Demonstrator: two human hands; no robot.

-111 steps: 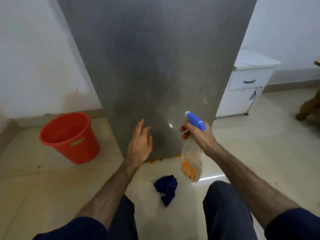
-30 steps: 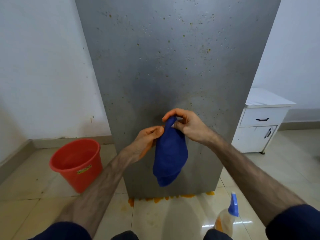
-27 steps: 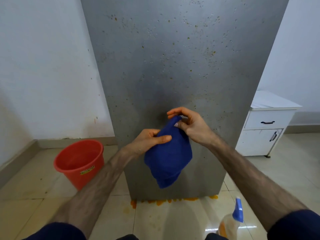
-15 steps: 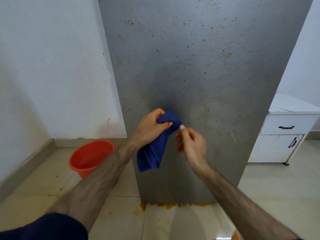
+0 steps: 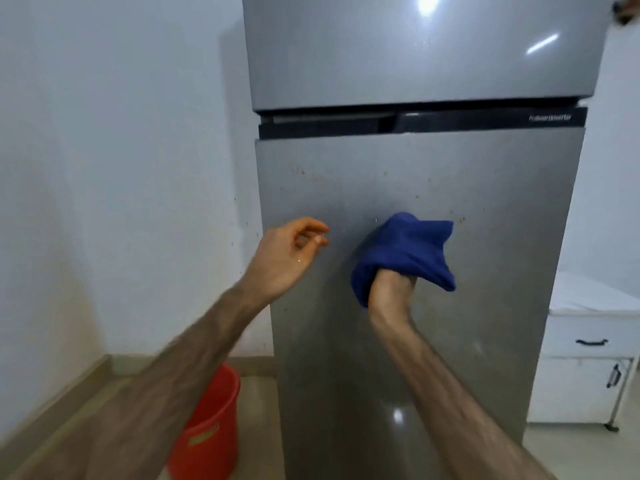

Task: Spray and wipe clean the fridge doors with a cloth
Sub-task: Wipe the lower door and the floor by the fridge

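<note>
- Gripping a bunched dark-blue cloth (image 5: 405,249), the right hand (image 5: 389,289) holds it against the grey steel lower fridge door (image 5: 485,271), its fingers hidden in the folds.
- The left hand (image 5: 284,258) hovers beside it, fingers loosely curled, holding nothing.
- Orange specks dot the door above the cloth.
- A red plastic bucket (image 5: 207,431) stands at lower left; a white cabinet (image 5: 585,368) stands right.

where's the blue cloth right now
In the head view, the blue cloth is bunched over the right hand, against the lower fridge door, right of centre.
</note>
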